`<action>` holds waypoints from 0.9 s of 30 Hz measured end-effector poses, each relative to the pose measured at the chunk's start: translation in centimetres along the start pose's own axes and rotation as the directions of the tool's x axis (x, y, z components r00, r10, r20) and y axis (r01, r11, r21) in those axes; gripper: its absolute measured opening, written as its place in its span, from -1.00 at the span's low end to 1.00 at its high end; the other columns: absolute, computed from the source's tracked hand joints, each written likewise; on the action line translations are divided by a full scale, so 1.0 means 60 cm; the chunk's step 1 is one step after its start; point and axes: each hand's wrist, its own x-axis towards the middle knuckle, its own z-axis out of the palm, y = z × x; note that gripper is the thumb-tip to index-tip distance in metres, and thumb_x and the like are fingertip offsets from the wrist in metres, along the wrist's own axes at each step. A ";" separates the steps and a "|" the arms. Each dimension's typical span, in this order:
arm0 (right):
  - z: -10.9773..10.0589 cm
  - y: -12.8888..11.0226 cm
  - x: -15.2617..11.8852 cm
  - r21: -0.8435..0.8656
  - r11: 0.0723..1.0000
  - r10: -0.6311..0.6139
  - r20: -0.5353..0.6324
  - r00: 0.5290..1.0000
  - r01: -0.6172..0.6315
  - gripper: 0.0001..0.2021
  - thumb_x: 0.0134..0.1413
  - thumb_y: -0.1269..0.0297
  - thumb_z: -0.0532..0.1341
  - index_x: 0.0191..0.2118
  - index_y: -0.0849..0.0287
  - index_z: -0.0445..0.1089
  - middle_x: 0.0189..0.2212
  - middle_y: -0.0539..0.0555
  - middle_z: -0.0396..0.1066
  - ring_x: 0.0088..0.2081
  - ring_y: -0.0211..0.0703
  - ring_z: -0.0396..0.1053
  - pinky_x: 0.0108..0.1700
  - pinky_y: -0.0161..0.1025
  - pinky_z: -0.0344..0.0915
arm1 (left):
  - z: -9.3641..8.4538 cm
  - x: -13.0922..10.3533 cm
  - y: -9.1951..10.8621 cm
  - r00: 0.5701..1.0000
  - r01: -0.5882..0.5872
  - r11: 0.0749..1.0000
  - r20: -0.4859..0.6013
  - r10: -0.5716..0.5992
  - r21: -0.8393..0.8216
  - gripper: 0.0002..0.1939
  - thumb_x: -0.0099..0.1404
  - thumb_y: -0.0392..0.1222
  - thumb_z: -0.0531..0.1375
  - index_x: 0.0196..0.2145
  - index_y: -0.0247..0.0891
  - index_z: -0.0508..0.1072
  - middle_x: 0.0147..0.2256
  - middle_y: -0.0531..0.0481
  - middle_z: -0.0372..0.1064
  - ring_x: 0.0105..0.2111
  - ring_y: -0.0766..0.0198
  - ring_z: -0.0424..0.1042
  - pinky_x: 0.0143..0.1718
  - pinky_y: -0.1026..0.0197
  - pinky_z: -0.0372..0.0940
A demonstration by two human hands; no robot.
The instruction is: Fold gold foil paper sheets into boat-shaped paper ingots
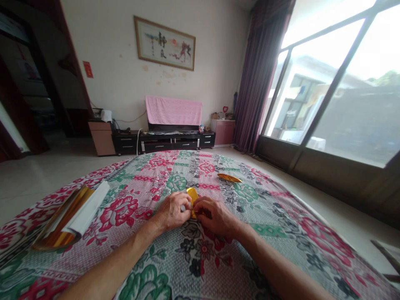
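At the left of the table, a loose stack of gold paper (62, 227) lies on the flowered tablecloth (175, 164), with a curled white sheet (90, 206) along its right side. Behind, a red paper slip (88, 69) is fixed to the wall. Further right, a framed picture (165, 43) hangs above a pink cloth (174, 109) draped over a black stand (170, 143). At mid-table, the left hand (175, 210) is nearly closed, fingers curled, pinching the left side of a small yellow piece (192, 193), shiny and gold-toned. This piece sits between the two hands, close to the tablecloth; its lower part is largely covered by fingers. The right hand (214, 213) is likewise bent inward, thumb and fingertips drawn together on the piece's right side. Beyond the right hand and well apart from it, a narrow gold folded shape (229, 178), pointed at both ends, lies on the tablecloth. A purple curtain (254, 83) hangs beside a large window (343, 116) at far right.
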 end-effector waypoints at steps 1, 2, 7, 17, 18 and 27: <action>0.000 0.000 0.000 -0.001 1.000 0.005 0.002 1.000 -0.005 -0.76 -0.12 0.60 0.12 -0.30 0.21 0.36 -0.29 0.05 0.38 -0.24 -0.25 0.32 -0.17 -0.30 0.26 | 0.001 0.000 0.001 1.000 0.002 1.000 -0.002 -0.002 0.004 -0.90 -0.02 -0.39 0.17 -0.57 -0.23 0.42 -0.28 0.01 0.46 -0.23 0.22 0.38 -0.10 0.17 0.22; -0.001 -0.001 0.000 -0.001 1.000 0.008 0.002 1.000 -0.008 -0.75 -0.12 0.60 0.12 -0.29 0.21 0.36 -0.29 0.05 0.38 -0.25 -0.25 0.32 -0.17 -0.30 0.26 | 0.002 0.000 0.002 1.000 0.004 1.000 -0.004 -0.004 0.009 -0.90 -0.02 -0.39 0.16 -0.57 -0.23 0.42 -0.29 0.01 0.46 -0.23 0.22 0.37 -0.11 0.17 0.22; 0.000 0.000 0.000 0.005 1.000 0.004 0.001 1.000 -0.004 -0.76 -0.13 0.60 0.12 -0.29 0.20 0.35 -0.30 0.05 0.37 -0.26 -0.25 0.31 -0.19 -0.30 0.26 | 0.004 0.000 0.008 1.000 0.020 0.999 -0.025 -0.019 0.039 -0.88 -0.04 -0.41 0.12 -0.58 -0.24 0.39 -0.33 0.02 0.44 -0.26 0.23 0.37 -0.13 0.17 0.22; -0.003 -0.003 0.001 0.000 1.000 0.009 -0.001 1.000 -0.009 -0.76 -0.13 0.57 0.11 -0.28 0.20 0.34 -0.31 0.04 0.37 -0.30 -0.27 0.31 -0.23 -0.30 0.27 | 0.004 0.001 0.007 1.000 0.024 0.999 -0.007 -0.023 0.035 -0.89 -0.02 -0.39 0.12 -0.57 -0.23 0.39 -0.34 0.01 0.43 -0.27 0.22 0.36 -0.14 0.15 0.22; -0.003 -0.003 0.001 0.001 1.000 0.009 -0.001 1.000 -0.009 -0.76 -0.13 0.57 0.11 -0.28 0.20 0.35 -0.31 0.04 0.38 -0.30 -0.26 0.31 -0.22 -0.29 0.27 | 0.005 0.001 0.007 1.000 0.024 0.999 -0.008 -0.023 0.035 -0.89 -0.02 -0.39 0.12 -0.57 -0.23 0.39 -0.34 0.01 0.43 -0.28 0.22 0.36 -0.14 0.15 0.23; 0.001 0.002 0.000 0.021 1.000 0.001 -0.012 1.000 -0.001 -0.81 -0.14 0.59 0.13 -0.40 0.20 0.39 -0.24 0.06 0.41 -0.19 -0.25 0.35 -0.12 -0.29 0.28 | 0.004 0.004 0.004 1.000 0.016 0.999 -0.007 -0.016 0.036 -0.91 -0.01 -0.37 0.14 -0.57 -0.24 0.41 -0.32 0.00 0.44 -0.27 0.23 0.39 -0.12 0.15 0.22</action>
